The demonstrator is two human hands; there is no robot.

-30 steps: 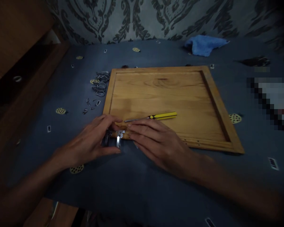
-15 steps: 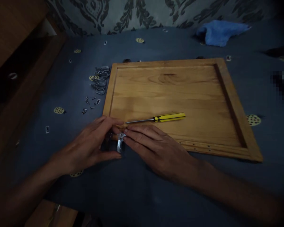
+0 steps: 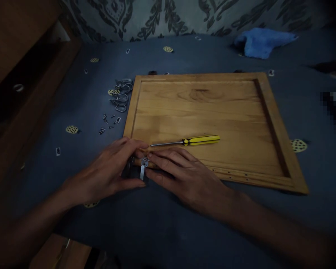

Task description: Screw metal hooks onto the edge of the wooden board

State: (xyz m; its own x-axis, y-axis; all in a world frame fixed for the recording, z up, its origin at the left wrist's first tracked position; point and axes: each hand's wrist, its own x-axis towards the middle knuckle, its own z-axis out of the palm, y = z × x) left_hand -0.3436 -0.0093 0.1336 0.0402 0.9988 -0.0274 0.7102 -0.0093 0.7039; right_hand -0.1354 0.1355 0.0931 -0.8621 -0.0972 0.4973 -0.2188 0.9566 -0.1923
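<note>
A yellow-and-black screwdriver (image 3: 201, 140) lies on a wooden panel door (image 3: 184, 112), its tip pointing left. At the door's near left corner sits a small silver cabinet hinge (image 3: 143, 169), its arm jutting past the near edge. My left hand (image 3: 100, 173) curls round the hinge from the left, thumb by the arm's end and fingers over the frame. From the right, my right hand (image 3: 187, 177) grips the hinge's side with fingertips close together. The fingers partly hide the hinge and the corner beneath it.
Left of the door lie several metal handles or fittings (image 3: 121, 97) and loose screws (image 3: 103, 123). A blue cloth (image 3: 261, 43) rests at the back right. Small holes (image 3: 229, 172) mark the door's near rail. A wooden cabinet (image 3: 25, 74) stands on the left.
The view has shifted slightly. Both hands stay at the same corner, and the right fingertips have moved a little around the hinge, showing more of its plate.
</note>
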